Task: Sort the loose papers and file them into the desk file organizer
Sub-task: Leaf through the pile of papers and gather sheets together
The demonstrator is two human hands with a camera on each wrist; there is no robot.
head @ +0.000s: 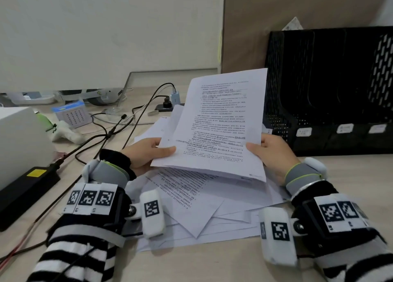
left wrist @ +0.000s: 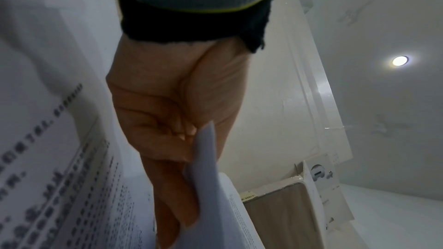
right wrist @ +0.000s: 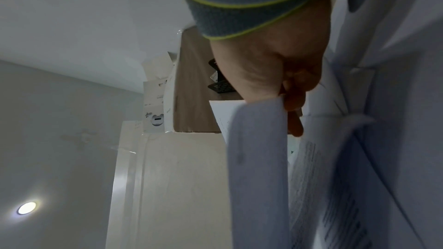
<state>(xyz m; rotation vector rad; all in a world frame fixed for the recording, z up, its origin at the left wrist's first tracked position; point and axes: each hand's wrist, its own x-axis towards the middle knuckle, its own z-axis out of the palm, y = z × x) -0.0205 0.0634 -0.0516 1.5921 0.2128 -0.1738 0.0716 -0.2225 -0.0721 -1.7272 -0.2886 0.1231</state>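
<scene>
While you hold the printed sheets up off the desk, your left hand grasps their lower left edge, thumb lying across the front of the top page and fingers tucked behind. Your right hand grasps the lower right edge in the same way, thumb on the printed face and the other fingers behind the paper. From the left wrist view you can see the fingers running along the back of the sheets, pressing them against the thumb; from the right wrist view the fingers curl behind the bundle while the paper edge bends over them. The sheets tilt back toward you, their top edge reaching up in front of the left end of the black desk file organizer. That organizer stands on the desk to your right, its slots facing you, with small white labels along its lower front. How many pages you hold cannot be told, though at least two edges show at the bottom. Beneath your hands, a loose pile of papers lies spread on the desk, its sheets fanned at different angles. To your left lie black cables, a black power brick and a small blue calendar card.
</scene>
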